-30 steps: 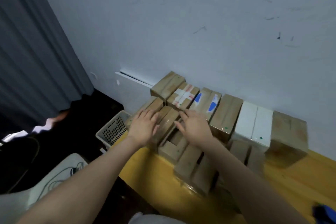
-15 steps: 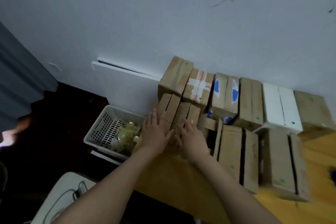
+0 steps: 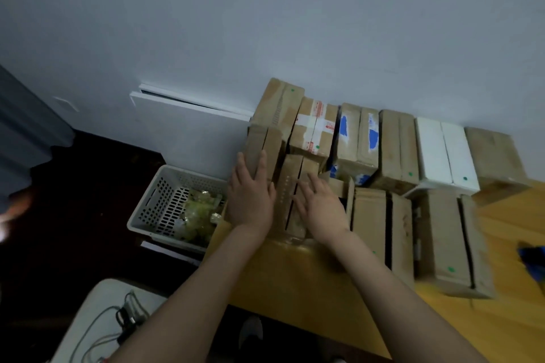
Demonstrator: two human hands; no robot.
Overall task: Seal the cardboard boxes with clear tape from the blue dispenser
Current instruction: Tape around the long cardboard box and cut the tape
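Two cardboard boxes [image 3: 295,177] sit at the tabletop's [image 3: 295,289] far left corner. Left hand [image 3: 250,200] and right hand [image 3: 323,211] press flat on them, fingers [image 3: 262,163] straight, gripping nothing. Probably light, stiff; flaps springy; hold by side walls.

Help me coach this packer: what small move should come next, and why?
Probably send the right hand to the blue dispenser at far right: it and the left hand lie flat on cardboard boxes, and the box under the right fingers shows an open seam.
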